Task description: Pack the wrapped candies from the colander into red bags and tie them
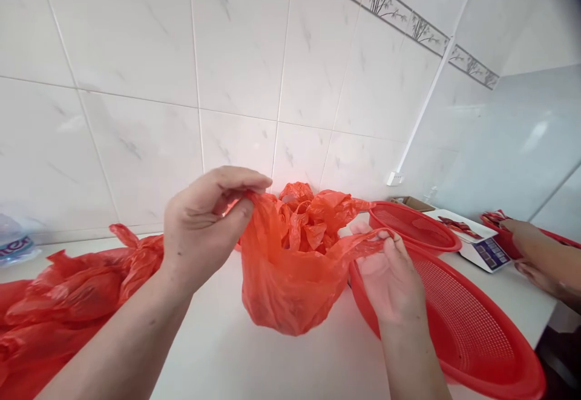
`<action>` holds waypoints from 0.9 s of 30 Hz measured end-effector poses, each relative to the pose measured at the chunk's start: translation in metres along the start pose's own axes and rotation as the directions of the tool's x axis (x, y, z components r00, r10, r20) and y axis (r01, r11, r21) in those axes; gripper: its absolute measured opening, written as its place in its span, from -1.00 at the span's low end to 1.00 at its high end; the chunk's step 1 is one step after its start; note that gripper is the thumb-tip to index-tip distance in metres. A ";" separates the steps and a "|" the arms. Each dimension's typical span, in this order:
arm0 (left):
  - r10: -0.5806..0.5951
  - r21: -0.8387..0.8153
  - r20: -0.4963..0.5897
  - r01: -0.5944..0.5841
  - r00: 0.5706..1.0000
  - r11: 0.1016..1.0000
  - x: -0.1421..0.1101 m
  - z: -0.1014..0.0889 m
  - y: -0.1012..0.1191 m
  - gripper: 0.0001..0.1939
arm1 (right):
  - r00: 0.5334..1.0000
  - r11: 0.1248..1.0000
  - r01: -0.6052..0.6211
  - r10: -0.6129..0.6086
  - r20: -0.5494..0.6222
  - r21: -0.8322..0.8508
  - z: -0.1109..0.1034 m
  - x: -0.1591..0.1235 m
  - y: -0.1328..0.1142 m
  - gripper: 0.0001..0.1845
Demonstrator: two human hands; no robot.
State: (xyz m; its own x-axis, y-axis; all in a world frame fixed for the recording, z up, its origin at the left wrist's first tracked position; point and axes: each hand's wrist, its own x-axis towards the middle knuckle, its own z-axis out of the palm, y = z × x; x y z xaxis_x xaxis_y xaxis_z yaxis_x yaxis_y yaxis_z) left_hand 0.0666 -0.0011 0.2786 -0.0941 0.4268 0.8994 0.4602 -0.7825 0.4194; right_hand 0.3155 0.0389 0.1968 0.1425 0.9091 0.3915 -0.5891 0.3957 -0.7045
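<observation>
A red plastic bag [284,279] hangs open just above the white counter [218,351], held between both hands. My left hand [206,221] pinches its left handle near the top. My right hand [390,273] grips the right handle, stretched sideways. Inside and behind the bag's mouth sits more crumpled red plastic [313,212].
A heap of red plastic bags [68,303] lies at the left. A large red mesh basket [481,333] sits under my right hand, a second one [415,227] behind it. A white scale [481,245] stands at the right, where another person's hand [540,252] rests. Tiled wall behind.
</observation>
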 end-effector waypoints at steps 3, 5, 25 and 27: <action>-0.015 0.135 0.137 -0.004 0.990 0.991 0.004 0.001 -0.004 -0.58 | 0.997 0.994 -0.078 0.077 -0.019 -0.073 0.003 -0.002 0.008 -0.87; -0.032 0.212 0.199 -0.011 0.979 0.977 0.004 0.000 -0.009 -0.60 | 0.993 0.990 -0.112 0.109 -0.037 -0.085 0.004 -0.003 0.012 -0.85; -0.300 -0.301 0.470 0.470 0.830 0.829 -0.045 0.045 -0.016 -0.82 | 0.919 0.774 -0.218 0.367 0.140 -0.594 0.054 -0.021 0.048 -0.54; -0.199 -0.178 0.389 0.285 0.899 0.942 -0.059 0.046 -0.026 -0.76 | 0.938 0.794 -0.242 0.339 0.075 -0.557 0.049 -0.016 0.055 -0.53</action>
State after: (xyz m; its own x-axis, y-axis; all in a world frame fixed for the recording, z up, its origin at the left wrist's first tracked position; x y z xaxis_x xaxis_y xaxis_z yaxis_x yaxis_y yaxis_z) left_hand 0.1015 0.0148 0.2091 0.1677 0.7157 0.6780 0.2500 -0.6961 0.6730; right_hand 0.2421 0.0393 0.1806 -0.1256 0.9769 0.1728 -0.0589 0.1666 -0.9843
